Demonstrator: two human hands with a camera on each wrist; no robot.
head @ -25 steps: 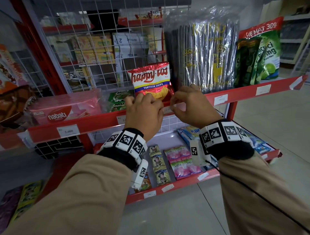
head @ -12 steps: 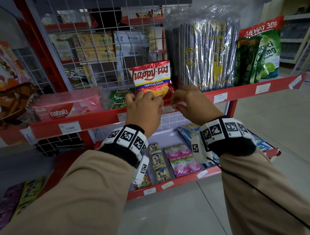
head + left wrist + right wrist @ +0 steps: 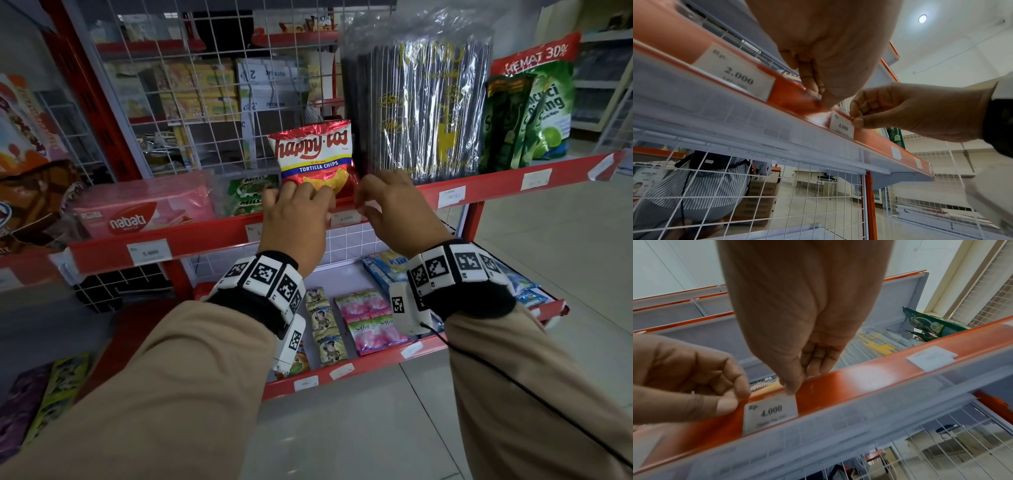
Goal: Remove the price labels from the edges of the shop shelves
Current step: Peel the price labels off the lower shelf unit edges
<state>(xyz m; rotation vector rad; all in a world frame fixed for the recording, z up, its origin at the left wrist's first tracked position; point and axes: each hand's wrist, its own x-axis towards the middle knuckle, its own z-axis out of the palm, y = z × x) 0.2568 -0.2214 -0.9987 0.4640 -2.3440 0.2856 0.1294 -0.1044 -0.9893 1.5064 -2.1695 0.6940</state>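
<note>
Head view: both hands meet at the 4.000 label (image 3: 346,218) on the rail (image 3: 205,240); left hand (image 3: 294,212) pinches the rail's lip beside it, right hand (image 3: 394,205) pinches its top corner, likely to free it.

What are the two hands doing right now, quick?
Left hand: fingers curled, pinching the shelf's red edge strip beside the 4.000 price label.
Right hand: pinching that label's top corner.

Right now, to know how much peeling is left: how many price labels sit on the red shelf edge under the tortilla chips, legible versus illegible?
Legible: 5.000 label, 2.000 label, 4.000 label: 3
Illegible: middle-right label, far-right label: 2
Total: 5
</note>
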